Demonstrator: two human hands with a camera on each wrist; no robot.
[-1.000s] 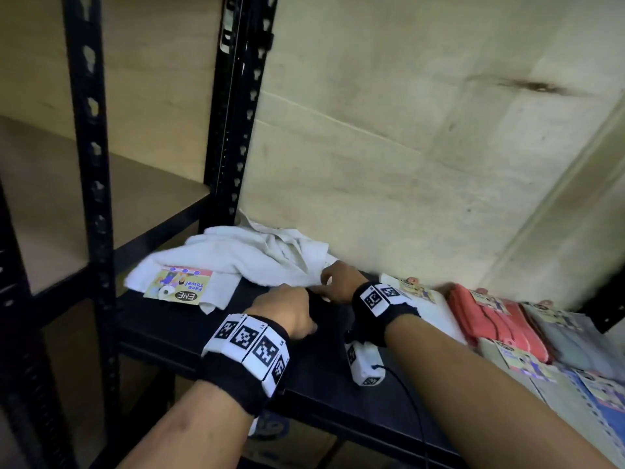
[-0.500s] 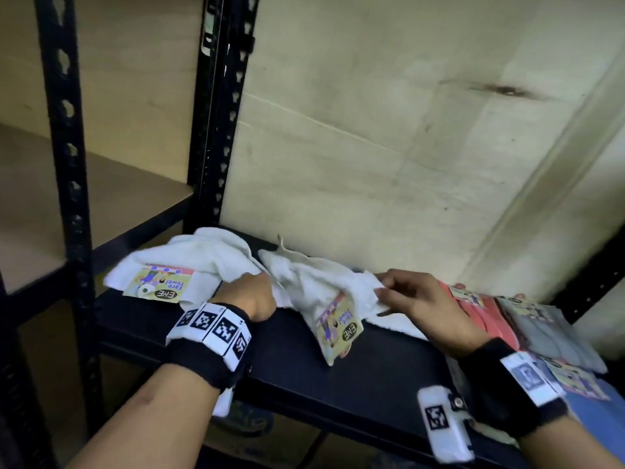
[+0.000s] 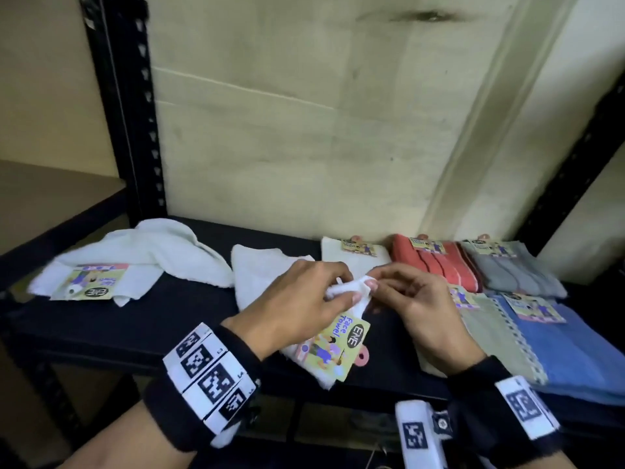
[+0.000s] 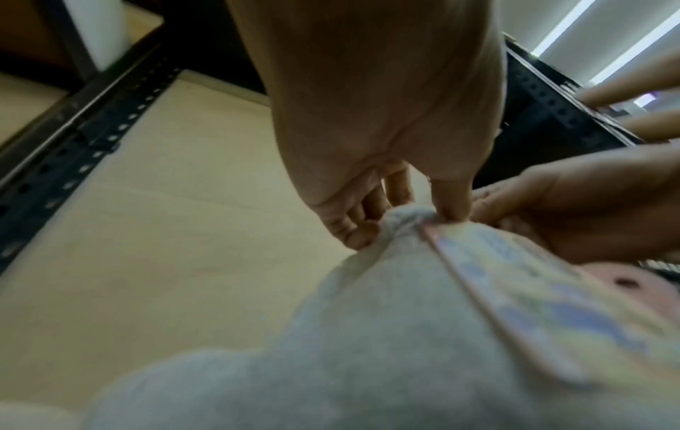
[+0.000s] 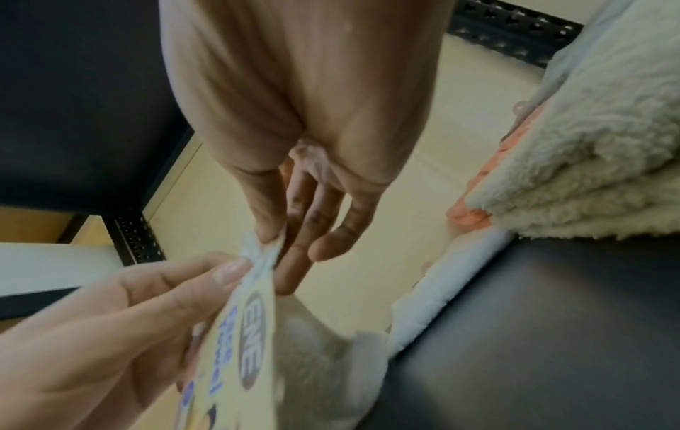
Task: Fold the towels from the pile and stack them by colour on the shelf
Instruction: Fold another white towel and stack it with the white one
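Both hands pinch one corner of white towel [image 3: 260, 279], left hand [image 3: 297, 309] and right hand [image 3: 416, 306] close together; towel trails onto shelf [image 3: 142, 330]. Suggest sliding pinches apart along hem, tag [image 3: 334, 346] tucked inward

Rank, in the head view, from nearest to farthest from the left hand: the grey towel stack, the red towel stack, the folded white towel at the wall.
From the left hand:
1. Folded white towel, just behind it, at the wall.
2. Red towel stack, further right.
3. Grey towel stack, rightmost.
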